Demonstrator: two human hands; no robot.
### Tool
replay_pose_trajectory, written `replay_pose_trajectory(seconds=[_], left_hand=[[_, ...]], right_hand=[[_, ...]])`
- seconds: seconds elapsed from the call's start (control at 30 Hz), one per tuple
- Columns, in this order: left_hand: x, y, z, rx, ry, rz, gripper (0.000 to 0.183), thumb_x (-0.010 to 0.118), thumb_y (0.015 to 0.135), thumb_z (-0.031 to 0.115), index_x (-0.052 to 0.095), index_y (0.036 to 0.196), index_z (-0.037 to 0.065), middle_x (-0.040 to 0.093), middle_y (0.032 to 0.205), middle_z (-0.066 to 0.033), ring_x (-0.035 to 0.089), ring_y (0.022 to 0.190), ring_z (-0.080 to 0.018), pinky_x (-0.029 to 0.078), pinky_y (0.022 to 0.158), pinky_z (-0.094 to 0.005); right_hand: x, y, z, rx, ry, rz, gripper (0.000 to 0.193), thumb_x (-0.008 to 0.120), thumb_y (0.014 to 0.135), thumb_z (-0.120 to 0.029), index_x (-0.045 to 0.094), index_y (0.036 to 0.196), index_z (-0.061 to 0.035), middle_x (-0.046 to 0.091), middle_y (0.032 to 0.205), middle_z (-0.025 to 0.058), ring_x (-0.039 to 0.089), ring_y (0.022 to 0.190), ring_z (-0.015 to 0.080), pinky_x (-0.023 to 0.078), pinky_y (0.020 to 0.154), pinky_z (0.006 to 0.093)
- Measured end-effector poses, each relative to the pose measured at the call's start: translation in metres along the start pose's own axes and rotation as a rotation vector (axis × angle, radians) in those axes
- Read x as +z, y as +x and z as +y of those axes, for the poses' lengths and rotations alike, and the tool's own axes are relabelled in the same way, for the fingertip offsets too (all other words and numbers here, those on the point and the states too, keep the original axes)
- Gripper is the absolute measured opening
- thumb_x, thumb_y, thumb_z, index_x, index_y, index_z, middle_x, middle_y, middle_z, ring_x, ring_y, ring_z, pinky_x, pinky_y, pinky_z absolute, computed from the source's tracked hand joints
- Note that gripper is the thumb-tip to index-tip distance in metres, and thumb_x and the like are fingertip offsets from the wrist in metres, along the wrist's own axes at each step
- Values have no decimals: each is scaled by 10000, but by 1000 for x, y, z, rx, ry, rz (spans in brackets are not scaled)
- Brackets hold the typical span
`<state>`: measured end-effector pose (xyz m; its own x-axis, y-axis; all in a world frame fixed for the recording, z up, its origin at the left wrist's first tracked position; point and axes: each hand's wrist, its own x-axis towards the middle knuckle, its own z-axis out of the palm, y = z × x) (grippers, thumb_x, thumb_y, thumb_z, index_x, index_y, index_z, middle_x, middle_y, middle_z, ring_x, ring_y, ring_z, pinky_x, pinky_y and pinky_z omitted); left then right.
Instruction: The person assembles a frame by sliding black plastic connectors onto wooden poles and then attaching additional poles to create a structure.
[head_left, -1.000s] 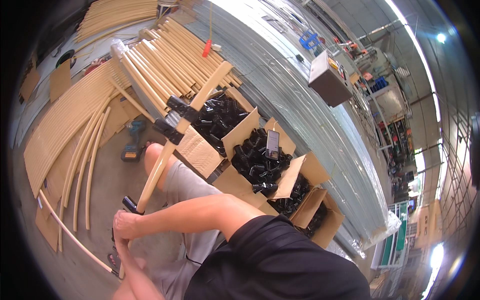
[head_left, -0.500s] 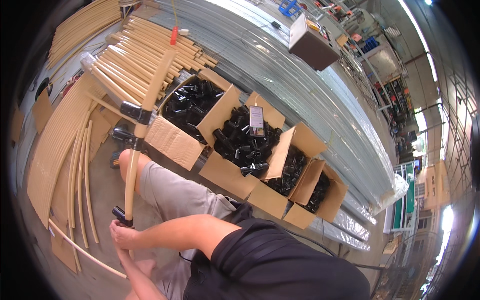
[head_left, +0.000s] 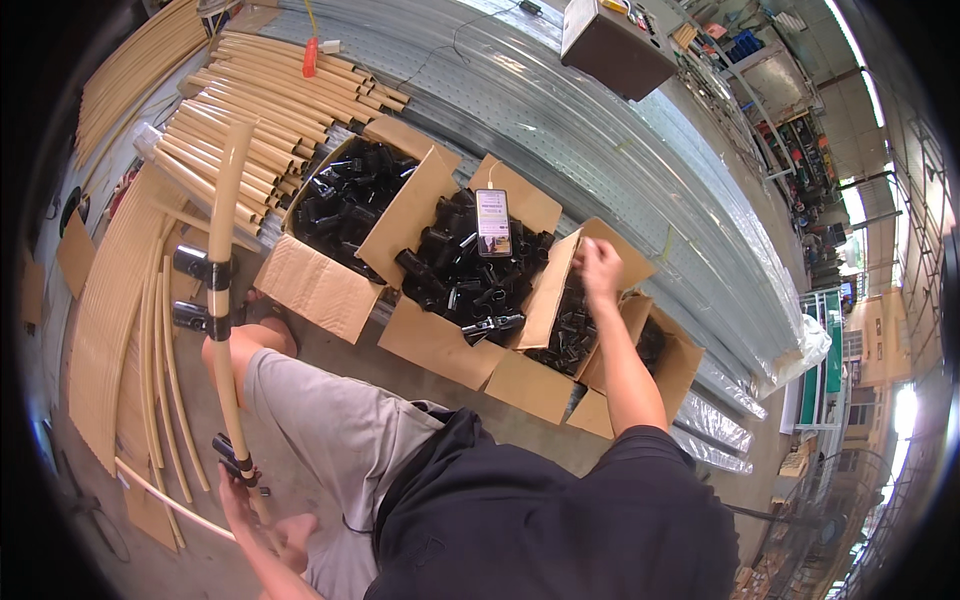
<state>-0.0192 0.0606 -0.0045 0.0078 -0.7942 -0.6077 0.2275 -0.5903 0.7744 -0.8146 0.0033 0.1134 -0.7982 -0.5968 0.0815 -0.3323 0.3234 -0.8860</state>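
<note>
tan pipe point(head_left: 231, 400): showed left of leftmost box's point(head_left: 322, 287) left corner | left hand point(head_left: 238, 500): held it by lowest black joint point(head_left: 228, 452) | right hand point(head_left: 599, 270): curled at third box's flap point(head_left: 552, 292) edge, contents couldn't tell | handling: likely light, stiff, slick; bare stretch above joint looked best grip

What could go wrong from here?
The tan pole might tip: the left hand is down by its lowest black fitting, well below the top.

The phone could slide or get knocked, since it rests on loose black fittings with a cable attached.

The right hand may scrape on the cardboard flap close beside it.
</note>
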Motion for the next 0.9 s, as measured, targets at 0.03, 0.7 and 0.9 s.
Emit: replay_pose_trajectory(seconds=[0.03,0.7,0.9], left_hand=[[-10,-1,-5,-10,45,67,607,458,1001,576,595,1212,24,669,1003,-75,652,936,-204,506,858,-368],[174,-142,90,390,395,688,258,659,953,239,656,1093,23,724,1058,-79,675,1052,-194,514,904,-326],[233,-140,86,528,-172,279,288,594,1000,147,602,1245,-5,677,1176,-91,645,1084,-168,500,950,-319]], right_hand=[[-22,15,44,184,47,85,268,628,970,-262,655,986,4,665,742,71,632,587,142,501,496,270],[-5,-48,-171,-176,-322,-725,217,685,941,-183,689,926,33,668,767,69,555,654,145,475,625,291],[164,-281,-295,-845,-23,-1171,318,792,776,-95,659,1048,2,668,908,127,653,801,236,529,715,334]])
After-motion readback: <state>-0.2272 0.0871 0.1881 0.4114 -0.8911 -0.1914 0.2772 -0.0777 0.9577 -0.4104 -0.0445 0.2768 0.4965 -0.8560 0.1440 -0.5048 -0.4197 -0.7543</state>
